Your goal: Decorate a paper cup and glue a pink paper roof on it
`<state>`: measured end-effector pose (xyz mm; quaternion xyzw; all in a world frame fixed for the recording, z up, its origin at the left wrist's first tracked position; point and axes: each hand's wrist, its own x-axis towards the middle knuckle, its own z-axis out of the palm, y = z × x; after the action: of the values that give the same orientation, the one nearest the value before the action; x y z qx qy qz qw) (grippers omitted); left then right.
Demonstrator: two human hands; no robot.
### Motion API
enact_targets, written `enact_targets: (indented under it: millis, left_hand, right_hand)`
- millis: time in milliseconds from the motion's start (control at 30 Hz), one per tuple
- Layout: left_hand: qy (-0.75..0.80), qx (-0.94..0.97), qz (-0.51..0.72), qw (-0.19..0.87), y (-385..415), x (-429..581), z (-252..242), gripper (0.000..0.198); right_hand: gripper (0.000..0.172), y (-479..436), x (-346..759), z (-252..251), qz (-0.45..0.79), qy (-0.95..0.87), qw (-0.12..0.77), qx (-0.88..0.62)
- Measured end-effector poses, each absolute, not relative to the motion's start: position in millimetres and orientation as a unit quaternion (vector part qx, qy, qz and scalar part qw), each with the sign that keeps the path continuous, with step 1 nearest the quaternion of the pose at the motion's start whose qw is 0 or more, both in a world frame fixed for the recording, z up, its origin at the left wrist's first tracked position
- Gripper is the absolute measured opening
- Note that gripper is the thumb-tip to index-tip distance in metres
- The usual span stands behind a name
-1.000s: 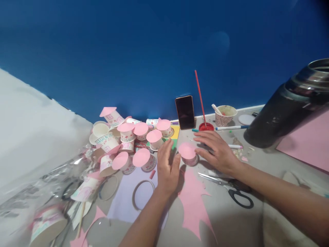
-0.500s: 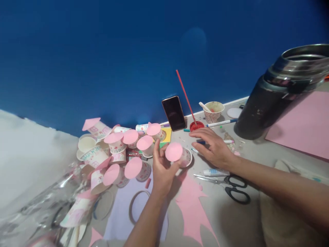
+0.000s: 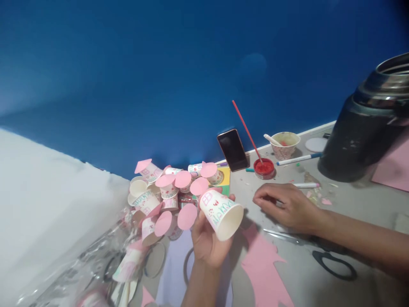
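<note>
My left hand (image 3: 209, 243) holds a decorated paper cup (image 3: 220, 213), tilted so its open mouth faces toward me and to the right. Pink and green drawings mark the cup's side, and its far end is partly hidden by my fingers. My right hand (image 3: 287, 207) rests over the table, fingers curled together; whether anything is between them is hidden. Just below it lie black-handled scissors (image 3: 334, 264). To the left stands a cluster of similar cups (image 3: 168, 194) with pink paper discs on top.
A phone (image 3: 233, 150) leans on the blue wall. Nearby are a red paint pot (image 3: 264, 168) with a stick, a paper cup (image 3: 285, 146) and a large dark flask (image 3: 354, 128). Pink paper scraps (image 3: 263, 268), lilac paper (image 3: 175, 264) and clear plastic (image 3: 86, 264) lie in front.
My left hand has raised and turned the cup, so its mouth now faces me. The fingers of my right hand have drawn together, and the hand is lower. The view has shifted left.
</note>
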<state>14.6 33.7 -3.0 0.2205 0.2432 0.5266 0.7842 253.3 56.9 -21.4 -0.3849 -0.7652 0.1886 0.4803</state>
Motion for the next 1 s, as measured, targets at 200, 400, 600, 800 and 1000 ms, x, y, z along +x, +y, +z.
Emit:
enact_targets:
  millis: [200, 400, 600, 800, 1000]
  left_hand:
    - [0.220, 0.140, 0.487, 0.833, 29, 20, -11, 0.078]
    - [0.201, 0.109, 0.467, 0.854, 31, 18, -8, 0.071]
    - [0.253, 0.101, 0.513, 0.814, 35, 25, -4, 0.043]
    - [0.336, 0.117, 0.562, 0.747, 33, 40, 4, 0.039]
    - [0.373, 0.190, 0.569, 0.707, 29, 46, 10, 0.054]
  right_hand:
    - [0.018, 50, 253, -17, 0.172, -0.776, 0.472, -0.382]
    - [0.022, 48, 251, -9, 0.190, -0.770, 0.455, -0.404]
    - [0.033, 47, 256, -2, 0.222, -0.769, 0.468, -0.375]
    - [0.033, 45, 252, -5, 0.201, -0.800, 0.381, -0.418]
    - [0.029, 47, 249, 2, 0.192, -0.821, 0.269, -0.466]
